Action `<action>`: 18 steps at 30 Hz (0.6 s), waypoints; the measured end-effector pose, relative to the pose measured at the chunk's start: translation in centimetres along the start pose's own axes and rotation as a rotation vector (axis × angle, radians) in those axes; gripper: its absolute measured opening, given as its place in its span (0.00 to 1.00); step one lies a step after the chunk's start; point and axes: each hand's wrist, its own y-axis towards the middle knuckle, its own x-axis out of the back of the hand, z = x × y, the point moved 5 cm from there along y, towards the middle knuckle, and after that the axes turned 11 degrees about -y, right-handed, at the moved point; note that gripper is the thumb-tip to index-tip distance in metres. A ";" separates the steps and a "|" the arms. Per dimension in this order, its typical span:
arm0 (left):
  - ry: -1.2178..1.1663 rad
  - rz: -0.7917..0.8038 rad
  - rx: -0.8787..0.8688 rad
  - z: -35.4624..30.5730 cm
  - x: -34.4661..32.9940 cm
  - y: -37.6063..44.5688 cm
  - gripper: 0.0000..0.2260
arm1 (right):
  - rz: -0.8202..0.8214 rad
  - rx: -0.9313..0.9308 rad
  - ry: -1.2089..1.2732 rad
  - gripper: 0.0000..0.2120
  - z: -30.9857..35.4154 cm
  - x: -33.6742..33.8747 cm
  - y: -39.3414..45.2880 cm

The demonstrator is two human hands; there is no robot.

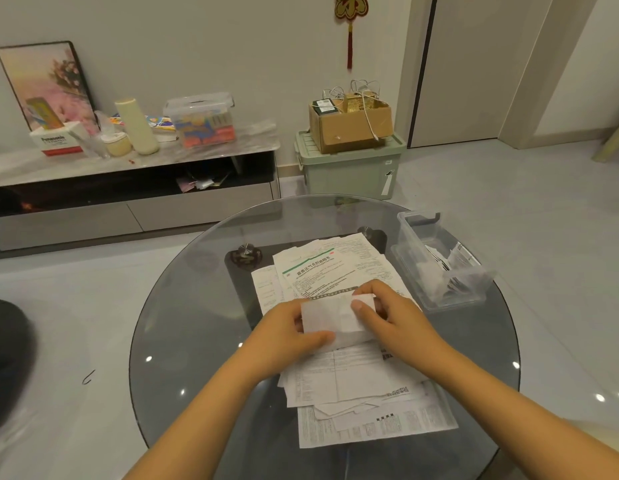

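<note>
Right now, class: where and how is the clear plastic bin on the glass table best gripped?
By its two long rims, from above, probably: the clear bin stands upright, open-topped and narrow. Both hands first need freeing: the left hand and right hand pinch the folded leaflet.

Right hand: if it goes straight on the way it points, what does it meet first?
The right hand points up-left and pinches the folded paper, shared with the left hand. Past that, likely the green-striped leaflet on the glass table; height above it is unclear.
</note>
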 end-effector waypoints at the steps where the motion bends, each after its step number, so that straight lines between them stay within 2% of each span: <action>1: -0.050 -0.039 0.013 0.2 0.0 0.2 0.13 | 0.003 -0.024 0.005 0.07 0.0 -0.2 0.1; 4: -0.033 -0.146 0.020 0.6 0.2 0.7 0.21 | 0.046 -0.078 -0.094 0.25 -0.2 -0.6 0.3; 6: 0.052 -0.154 0.014 0.7 0.0 0.9 0.31 | 0.085 -0.087 -0.143 0.39 -0.5 -1.1 0.5; 9: 0.166 -0.119 0.006 1.3 -0.3 1.3 0.44 | 0.112 -0.077 -0.193 0.50 -0.8 -1.8 0.8; 11: 0.255 -0.098 -0.016 1.6 -0.5 1.4 0.46 | 0.107 -0.060 -0.257 0.53 -1.2 -2.0 1.0; 14: 0.371 -0.065 -0.071 1.8 -0.7 1.4 0.43 | 0.162 -0.030 -0.368 0.50 -1.7 -2.0 1.2; 18: 0.496 -0.077 -0.128 1.6 -0.5 1.5 0.29 | 0.213 0.024 -0.474 0.44 -1.8 -1.7 1.5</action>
